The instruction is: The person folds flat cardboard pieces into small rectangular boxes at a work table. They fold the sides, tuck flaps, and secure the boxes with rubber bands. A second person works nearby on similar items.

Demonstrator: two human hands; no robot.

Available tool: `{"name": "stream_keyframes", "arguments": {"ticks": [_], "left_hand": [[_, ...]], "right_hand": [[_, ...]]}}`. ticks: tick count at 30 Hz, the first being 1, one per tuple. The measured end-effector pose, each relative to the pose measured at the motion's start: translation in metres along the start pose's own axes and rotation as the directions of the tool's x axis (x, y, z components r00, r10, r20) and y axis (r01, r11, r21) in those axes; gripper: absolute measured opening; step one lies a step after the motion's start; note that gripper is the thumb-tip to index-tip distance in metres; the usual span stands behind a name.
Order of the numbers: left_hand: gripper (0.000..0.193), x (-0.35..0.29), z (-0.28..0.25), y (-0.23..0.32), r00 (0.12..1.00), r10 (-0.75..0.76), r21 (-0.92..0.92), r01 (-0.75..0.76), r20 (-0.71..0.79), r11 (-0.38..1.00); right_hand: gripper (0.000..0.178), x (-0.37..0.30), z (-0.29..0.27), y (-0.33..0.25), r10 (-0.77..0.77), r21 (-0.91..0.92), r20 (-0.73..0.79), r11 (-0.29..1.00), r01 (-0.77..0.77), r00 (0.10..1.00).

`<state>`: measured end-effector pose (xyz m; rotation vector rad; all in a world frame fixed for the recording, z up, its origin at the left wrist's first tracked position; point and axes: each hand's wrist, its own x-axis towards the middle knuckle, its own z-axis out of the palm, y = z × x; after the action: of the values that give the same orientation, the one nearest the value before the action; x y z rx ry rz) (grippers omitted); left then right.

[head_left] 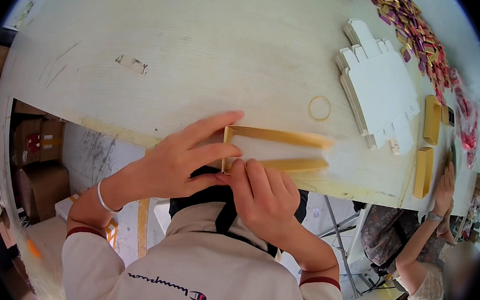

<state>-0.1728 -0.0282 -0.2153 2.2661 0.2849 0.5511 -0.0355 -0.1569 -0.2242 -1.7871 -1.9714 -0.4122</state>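
while left hand point(176, 157) holds gold box point(278, 135), right hand point(263, 195) pinches its corner.

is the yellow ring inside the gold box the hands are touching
No, the yellow ring lies on the table outside the gold box, left of the white cardboard stack.

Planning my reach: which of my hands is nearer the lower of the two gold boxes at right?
Right. Your right hand is left of that gold box, apart from it; your left hand is farther left.
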Motion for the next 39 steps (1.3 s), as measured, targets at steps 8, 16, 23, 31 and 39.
{"name": "stream_keyframes", "arguments": {"ticks": [8, 16, 23, 31, 39], "left_hand": [[0.023, 0.006, -0.008, 0.011, 0.994, 0.019, 0.262, -0.046, 0.105, 0.964], [0.017, 0.012, -0.011, 0.012, 0.98, -0.078, 0.144, 0.051, 0.185, 0.988], [0.012, 0.004, 0.004, 0.013, 0.996, 0.053, 0.309, -0.071, 0.064, 0.949], [0.014, -0.003, 0.012, 0.009, 0.979, 0.201, 0.467, -0.188, 0.022, 0.864], [0.022, 0.006, 0.003, 0.017, 0.974, 0.167, 0.384, -0.215, 0.155, 0.898]], "right_hand": [[0.018, 0.001, -0.015, 0.033, -0.102, 0.095, 0.049, 0.991, 0.097, 0.994], [0.012, 0.005, -0.014, 0.021, -0.057, 0.202, 0.21, 0.979, 0.013, 0.976], [0.016, 0.007, -0.022, 0.014, -0.066, 0.195, 0.316, 0.981, 0.003, 0.946], [0.034, 0.027, -0.046, 0.056, 0.052, 0.265, 0.183, 0.959, -0.1, 0.982], [0.024, 0.036, -0.022, 0.067, -0.072, 0.311, 0.496, 0.945, -0.099, 0.865]]}}
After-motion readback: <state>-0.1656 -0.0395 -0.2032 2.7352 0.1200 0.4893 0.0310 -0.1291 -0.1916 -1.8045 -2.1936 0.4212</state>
